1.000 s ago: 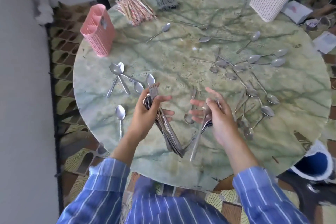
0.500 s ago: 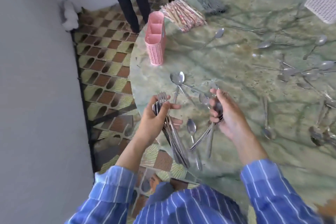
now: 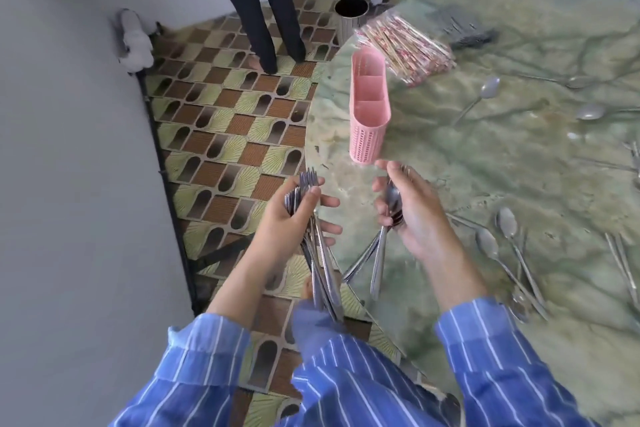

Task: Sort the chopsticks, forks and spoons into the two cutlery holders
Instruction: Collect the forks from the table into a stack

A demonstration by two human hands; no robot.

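Observation:
My left hand (image 3: 289, 218) grips a bundle of forks (image 3: 320, 253), tines up, over the table's left edge. My right hand (image 3: 412, 215) holds several spoons (image 3: 381, 246), handles pointing down toward me. A pink cutlery holder (image 3: 369, 114) with three compartments, which look empty, stands upright near the table edge, just beyond both hands. Wrapped chopsticks (image 3: 405, 45) lie in a pile behind it. Loose spoons (image 3: 507, 229) lie on the table to the right of my right hand. The white holder is out of view.
The round green marble table (image 3: 485, 166) fills the right side. More loose spoons (image 3: 488, 88) and a dark pile of cutlery (image 3: 464, 29) lie farther back. A person's legs (image 3: 263, 10) and a small bin (image 3: 350, 19) stand on the tiled floor behind; a grey wall is left.
My view has swung left and both hands have moved with their bundles toward the pink holder, which is now just beyond them. The white holder has left the view.

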